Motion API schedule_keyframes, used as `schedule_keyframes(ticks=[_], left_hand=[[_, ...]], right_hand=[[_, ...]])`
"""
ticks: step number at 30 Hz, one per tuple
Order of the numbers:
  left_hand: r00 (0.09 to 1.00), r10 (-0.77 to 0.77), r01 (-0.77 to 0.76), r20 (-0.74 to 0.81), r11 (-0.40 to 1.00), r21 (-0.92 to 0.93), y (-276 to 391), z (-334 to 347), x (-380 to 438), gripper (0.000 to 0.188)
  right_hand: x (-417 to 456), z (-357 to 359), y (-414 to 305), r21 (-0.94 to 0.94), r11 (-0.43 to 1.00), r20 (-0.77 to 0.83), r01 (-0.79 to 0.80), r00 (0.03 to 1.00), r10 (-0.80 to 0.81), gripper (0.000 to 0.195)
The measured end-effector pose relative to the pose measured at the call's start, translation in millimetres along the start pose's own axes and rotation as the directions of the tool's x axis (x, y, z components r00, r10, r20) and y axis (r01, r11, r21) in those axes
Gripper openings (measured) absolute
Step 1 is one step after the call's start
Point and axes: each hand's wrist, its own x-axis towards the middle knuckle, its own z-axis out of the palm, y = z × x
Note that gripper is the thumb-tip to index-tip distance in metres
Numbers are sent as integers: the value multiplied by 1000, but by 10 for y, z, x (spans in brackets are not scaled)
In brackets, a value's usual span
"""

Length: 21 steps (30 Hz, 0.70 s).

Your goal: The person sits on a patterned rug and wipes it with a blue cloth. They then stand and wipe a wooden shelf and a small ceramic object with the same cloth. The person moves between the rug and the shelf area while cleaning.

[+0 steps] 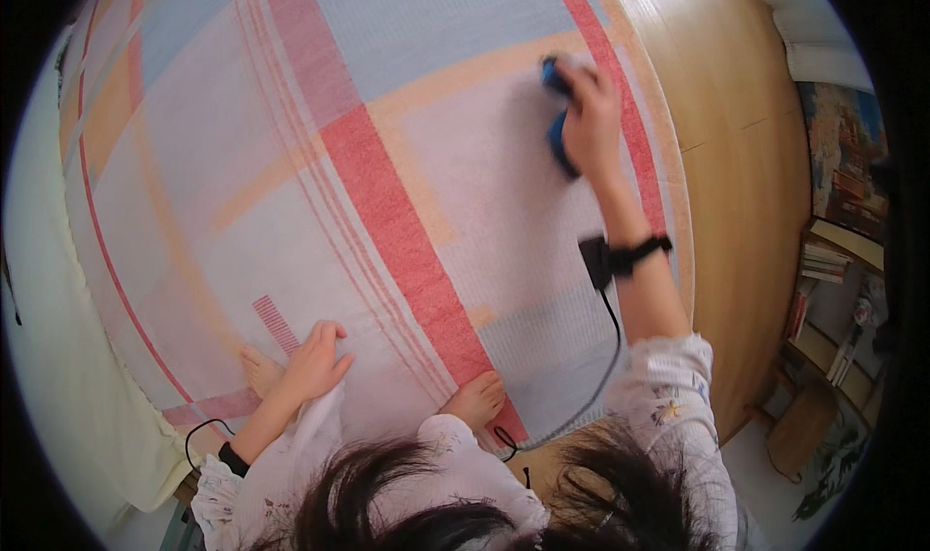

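Observation:
My right hand (pixel 597 118) is closed around a blue hand-held tool (pixel 561 147). Motion blur and my fingers hide its exact kind. The tool is on or just above a large checked cloth mat (pixel 479 166) in pink, blue, orange and red, close to the mat's right border. My left hand (pixel 316 362) holds nothing, its fingers apart and slightly curled, beside my leg and over the mat. A black strap with a small box (pixel 597 262) circles my right wrist, and a black cable runs down from it.
My bare feet (pixel 476 400) rest on the mat. Along its right side runs a pale wooden surface (pixel 741 151). Farther right are a shelf with books (pixel 826 262) and a colourful picture (pixel 846 151). White fabric (pixel 109 405) hangs on the left. The cable (pixel 617 333) loops near my right foot.

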Motion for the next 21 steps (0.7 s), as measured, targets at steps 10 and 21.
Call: schedule_keyframes(ticks=[10,21], left_hand=[[996,51,-47,-69,997,65,-22,74,-5,38],[982,128,-111,-138,985,129,-29,138,23,35]], right_hand=[[-1204,-86,-1153,265,952,467,156,842,-268,39],[-2273,-505,-1643,500,822,533,273,651,-541,35]])
